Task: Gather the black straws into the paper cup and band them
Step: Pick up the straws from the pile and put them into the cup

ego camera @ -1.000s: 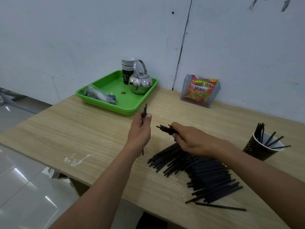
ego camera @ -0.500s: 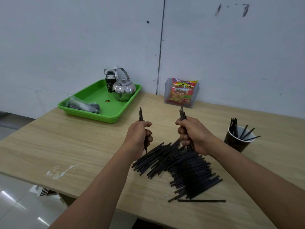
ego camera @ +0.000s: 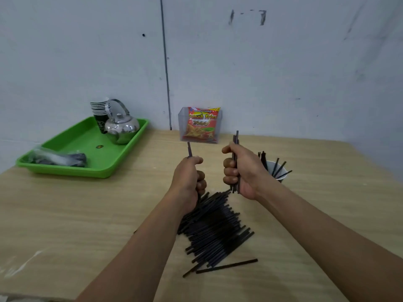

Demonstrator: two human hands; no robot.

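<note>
The left hand [ego camera: 188,177] clenches a few upright black straws [ego camera: 189,149], the right hand [ego camera: 242,171] a thicker bunch [ego camera: 236,138], both just above the loose pile [ego camera: 216,232] on the worktop [ego camera: 87,214]. Likely best: pass the left's few into the right fist, level the ends, then stand them gently in the paper cup [ego camera: 280,173] just beyond the right hand.

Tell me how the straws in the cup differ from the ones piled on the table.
Cup straws stand leaning and fanned out in the paper cup; pile straws lie flat, roughly side by side, on the table. Cup straws are few; pile straws are many. Both are thin and black.
</note>
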